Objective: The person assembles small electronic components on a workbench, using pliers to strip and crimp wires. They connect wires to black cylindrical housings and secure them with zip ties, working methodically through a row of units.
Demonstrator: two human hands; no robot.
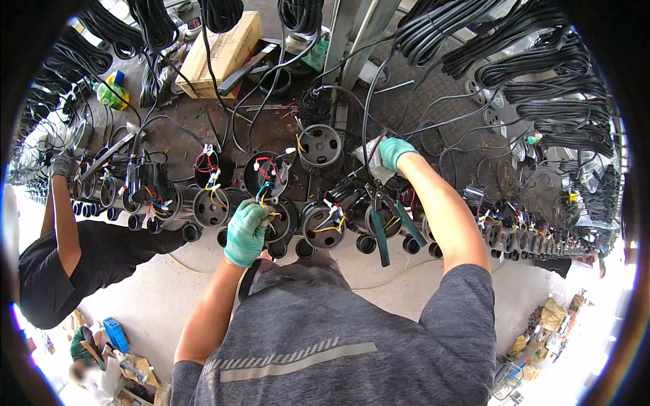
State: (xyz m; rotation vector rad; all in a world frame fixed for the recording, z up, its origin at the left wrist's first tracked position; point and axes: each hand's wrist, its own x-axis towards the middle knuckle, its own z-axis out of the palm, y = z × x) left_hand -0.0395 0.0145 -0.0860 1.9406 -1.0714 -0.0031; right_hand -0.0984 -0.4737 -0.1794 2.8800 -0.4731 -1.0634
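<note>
My left hand, in a green-and-white glove, pinches thin coloured wires that rise from a round black motor housing. In a matching glove, my right hand is curled at a clear plastic bag farther off to the right. Its fingertips are partly hidden by the bag. Green-handled pliers, probably for crimping, lie across the housings below that hand with the handles spread. Another open housing with blue, yellow and white-tipped wires stands between my hands.
Rows of similar housings line the bench edge. Coiled black cables hang along the far side, their leads draping over the bench. A wooden box and a metal post stand behind. At left a co-worker's gloved hand reaches over the bench.
</note>
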